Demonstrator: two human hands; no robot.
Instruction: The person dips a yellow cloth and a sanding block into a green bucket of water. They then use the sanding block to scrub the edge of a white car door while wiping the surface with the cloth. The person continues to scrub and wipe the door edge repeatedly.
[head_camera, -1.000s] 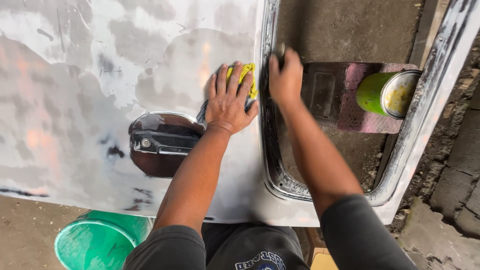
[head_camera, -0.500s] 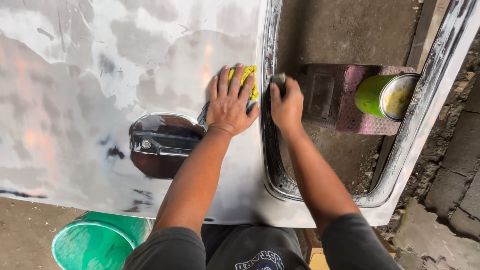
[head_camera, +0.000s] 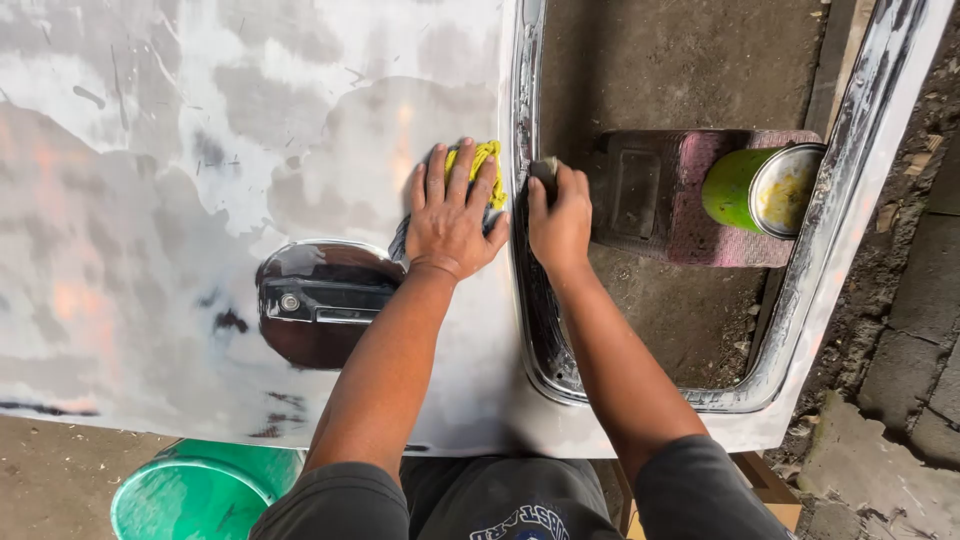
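Hands on door (head_camera: 200, 150) | left hand (head_camera: 455, 215) flat, fingers spread, pressing yellow cloth (head_camera: 485, 165) to panel above handle (head_camera: 320, 300) | right hand (head_camera: 560, 215) curled around dark block (head_camera: 543, 172) on window frame (head_camera: 530, 300) | green can (head_camera: 760, 190) right, apart | bucket (head_camera: 200, 495) below
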